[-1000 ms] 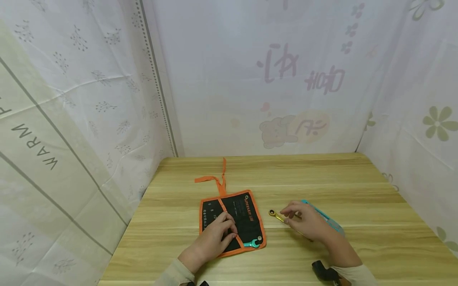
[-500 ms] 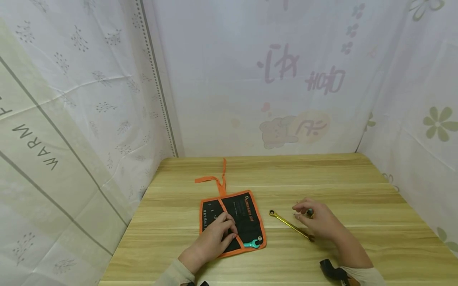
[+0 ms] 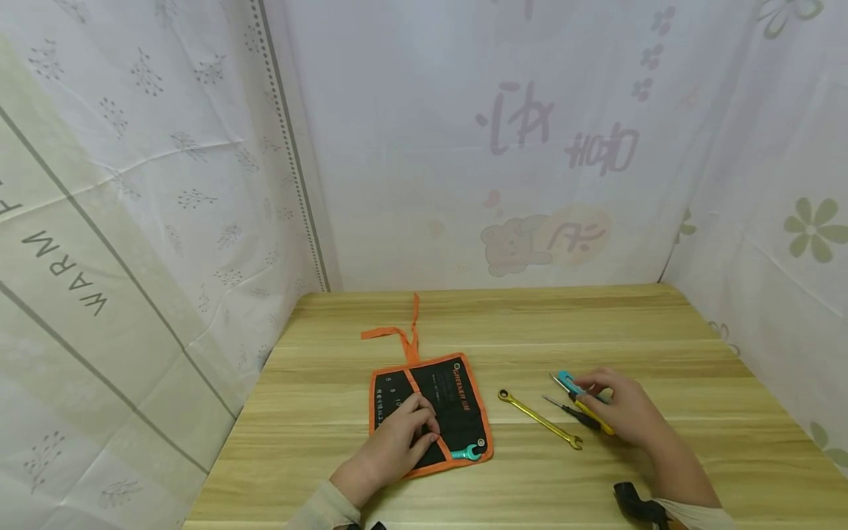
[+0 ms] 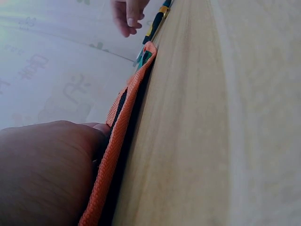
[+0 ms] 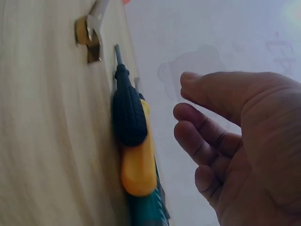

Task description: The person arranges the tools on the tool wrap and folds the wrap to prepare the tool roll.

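My left hand (image 3: pixel 394 438) lies over a black tool pouch (image 3: pixel 457 401) with orange trim, its fingers and thumb pinching the pocket's orange edge. A teal open-end wrench (image 3: pixel 467 451) pokes out of that pocket near the pouch's lower right corner. Right of the pouch lies a gold ratcheting combination wrench (image 3: pixel 539 418). Over the tools farther right hovers my right hand (image 3: pixel 623 405), fingers loosely bent and nothing between them in the right wrist view. Beside it are a black-handled screwdriver (image 5: pixel 129 110), a yellow-handled screwdriver (image 5: pixel 138 169) and a turquoise tool (image 3: pixel 571 384), partly covered by the hand.
Orange tie straps (image 3: pixel 411 346) trail from the pouch toward the back of the wooden table (image 3: pixel 530 316). Printed curtains (image 3: pixel 424 147) hang close behind the table and at both sides.
My right hand has moved right, off the gold wrench and past the screwdrivers, uncovering them. The left hand and the pouch stay put.
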A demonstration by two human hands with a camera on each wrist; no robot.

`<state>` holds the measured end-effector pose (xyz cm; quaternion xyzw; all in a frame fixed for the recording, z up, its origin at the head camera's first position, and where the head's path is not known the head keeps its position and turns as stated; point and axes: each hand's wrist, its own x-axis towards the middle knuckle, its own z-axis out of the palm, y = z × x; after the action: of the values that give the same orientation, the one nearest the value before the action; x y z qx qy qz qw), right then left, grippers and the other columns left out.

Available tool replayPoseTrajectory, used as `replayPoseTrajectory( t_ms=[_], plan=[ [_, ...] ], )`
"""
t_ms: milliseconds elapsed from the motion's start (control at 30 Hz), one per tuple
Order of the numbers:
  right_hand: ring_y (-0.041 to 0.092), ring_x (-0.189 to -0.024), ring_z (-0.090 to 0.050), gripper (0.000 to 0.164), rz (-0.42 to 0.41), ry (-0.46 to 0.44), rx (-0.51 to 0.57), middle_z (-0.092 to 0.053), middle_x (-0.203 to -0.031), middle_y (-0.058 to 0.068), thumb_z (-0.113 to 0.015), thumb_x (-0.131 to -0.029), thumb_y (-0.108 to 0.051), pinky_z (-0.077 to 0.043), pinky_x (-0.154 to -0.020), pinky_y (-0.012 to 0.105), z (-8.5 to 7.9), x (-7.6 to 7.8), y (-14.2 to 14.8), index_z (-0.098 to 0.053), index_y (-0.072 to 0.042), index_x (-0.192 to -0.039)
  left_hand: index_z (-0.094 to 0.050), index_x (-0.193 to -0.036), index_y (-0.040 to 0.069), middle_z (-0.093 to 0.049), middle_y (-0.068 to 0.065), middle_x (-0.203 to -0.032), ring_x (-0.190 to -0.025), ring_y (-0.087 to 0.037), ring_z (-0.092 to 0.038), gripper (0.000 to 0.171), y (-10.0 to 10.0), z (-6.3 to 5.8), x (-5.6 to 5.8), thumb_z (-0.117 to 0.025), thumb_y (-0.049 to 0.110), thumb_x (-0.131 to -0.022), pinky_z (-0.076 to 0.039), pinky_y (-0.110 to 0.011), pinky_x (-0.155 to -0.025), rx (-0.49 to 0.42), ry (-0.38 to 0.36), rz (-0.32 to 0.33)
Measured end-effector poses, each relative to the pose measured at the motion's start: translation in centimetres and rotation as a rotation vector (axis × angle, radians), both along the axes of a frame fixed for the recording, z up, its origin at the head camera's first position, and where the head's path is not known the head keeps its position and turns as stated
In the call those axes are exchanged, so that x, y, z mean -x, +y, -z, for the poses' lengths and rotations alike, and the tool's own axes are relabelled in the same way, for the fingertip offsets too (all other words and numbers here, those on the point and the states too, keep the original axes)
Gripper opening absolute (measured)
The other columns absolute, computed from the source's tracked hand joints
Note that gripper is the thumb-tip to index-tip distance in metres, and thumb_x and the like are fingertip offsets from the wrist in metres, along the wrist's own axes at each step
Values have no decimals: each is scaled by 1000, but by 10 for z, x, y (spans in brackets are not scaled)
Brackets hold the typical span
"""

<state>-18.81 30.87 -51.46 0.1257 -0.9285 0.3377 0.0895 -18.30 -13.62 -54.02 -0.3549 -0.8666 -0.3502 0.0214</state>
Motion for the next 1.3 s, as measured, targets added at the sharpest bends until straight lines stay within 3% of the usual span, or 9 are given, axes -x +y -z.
replayPoseTrajectory(
  t_ms=[300, 567, 1000, 1300],
  plan=[
    [20, -96, -65, 30, 61, -86, -30, -69, -117, 3, -81, -95, -20, -51, -73, 37, -5, -5, 14, -76, -11, -124, -68, -100, 22, -53, 5, -124, -77, 0, -49, 5, -1, 0, 0, -70, 20, -104, -49, -19, -69, 8, -15, -2],
    [17, -91, -62, 30, 47, -168, -46, -66, -108, 1, -82, -93, -19, -51, -69, 29, -5, -10, 21, -76, -8, -120, -68, -100, 22, -54, 4, -124, -76, -1, -49, 5, 0, 0, 0, -70, 19, -103, -49, -19, -68, 2, -12, -6],
    [18, -92, -61, 32, 59, -208, -93, -65, -105, 0, -83, -93, -26, -54, -72, 35, -1, -9, 26, -76, -10, -120, -66, -99, 24, -54, 4, -124, -75, 1, -48, 11, 0, 0, 0, -73, 15, -101, -49, -18, -66, -7, 12, -6],
    [20, -89, -60, 33, 75, -231, -120, -66, -105, 5, -82, -93, -19, -53, -73, 41, -3, -9, 26, -74, -4, -121, -67, -99, 25, -54, 6, -124, -76, 0, -49, 11, 0, 0, 0, -73, 16, -102, -49, -19, -68, 2, -9, -14]
  ],
)
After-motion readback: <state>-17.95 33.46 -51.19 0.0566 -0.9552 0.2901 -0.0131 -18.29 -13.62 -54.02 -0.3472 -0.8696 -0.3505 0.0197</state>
